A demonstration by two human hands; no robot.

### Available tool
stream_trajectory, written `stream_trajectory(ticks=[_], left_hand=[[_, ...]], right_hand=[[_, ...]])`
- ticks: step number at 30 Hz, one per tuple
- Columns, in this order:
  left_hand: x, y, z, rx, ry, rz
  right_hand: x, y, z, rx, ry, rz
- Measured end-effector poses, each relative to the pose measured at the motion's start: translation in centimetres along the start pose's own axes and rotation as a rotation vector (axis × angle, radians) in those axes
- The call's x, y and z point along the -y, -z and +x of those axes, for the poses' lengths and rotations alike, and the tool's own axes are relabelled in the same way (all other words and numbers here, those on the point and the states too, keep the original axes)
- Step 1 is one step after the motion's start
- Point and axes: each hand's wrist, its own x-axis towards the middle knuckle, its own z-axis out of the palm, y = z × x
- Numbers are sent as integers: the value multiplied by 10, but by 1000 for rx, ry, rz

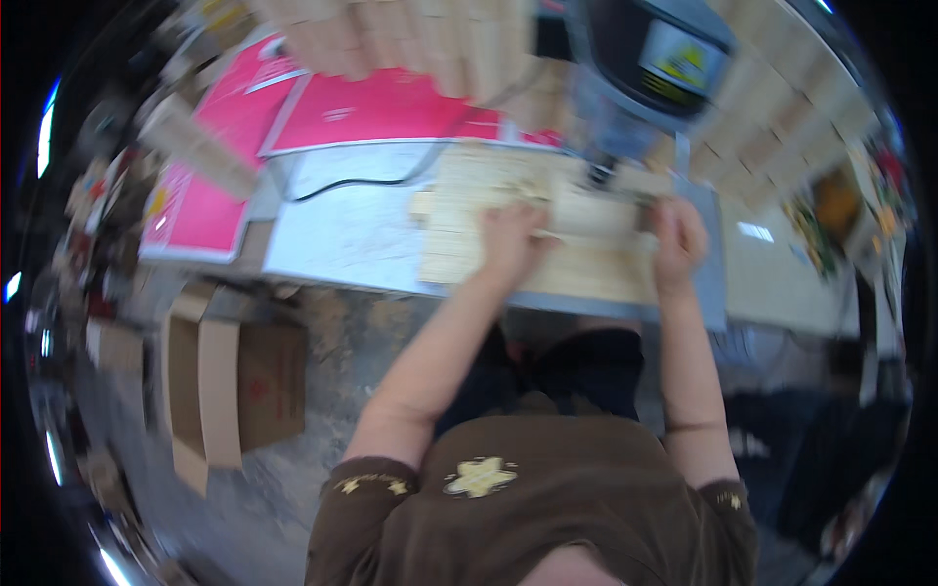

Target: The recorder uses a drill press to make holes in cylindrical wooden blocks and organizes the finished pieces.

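My left hand (512, 242) is curled over pale wooden strips (469, 210) laid side by side on the bench. A short light sliver sticks out by its fingertips; blur hides what it is. Across from it, my right hand (677, 239) is closed at the right end of a pale wooden block (594, 217), and what its fingers hold cannot be made out. Just above the block hangs the dark chuck (601, 174) of a bench machine with a black housing (650, 59), apparently a drill press. Small wooden bits (528, 186) lie beyond my left hand.
Tall stacks of wooden blocks (401, 39) stand behind the bench, with more (782, 107) at the right. A wooden column (200, 146) rises at the left by pink printed sheets (376, 109). A black cable (357, 183) crosses the white board (342, 230). An open cardboard box (269, 381) sits on the floor.
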Motion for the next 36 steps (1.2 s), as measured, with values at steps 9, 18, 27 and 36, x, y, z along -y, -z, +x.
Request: stream_trajectory(ticks=[9, 18, 27, 36], left_hand=[[-16, -11, -6, -59, 26, -122], [-10, -8, -4, -13, 75, -201], [-28, -1, 7, 63, 262, -303], [-20, -10, 2, -140, 122, -326]], right_hand=[[-17, 39, 2, -88, -50, -59], [-44, 37, 197, 144, -279, -120], [-63, 44, 142, 149, -220, -62], [-74, 71, -8, 701, -360, -203]])
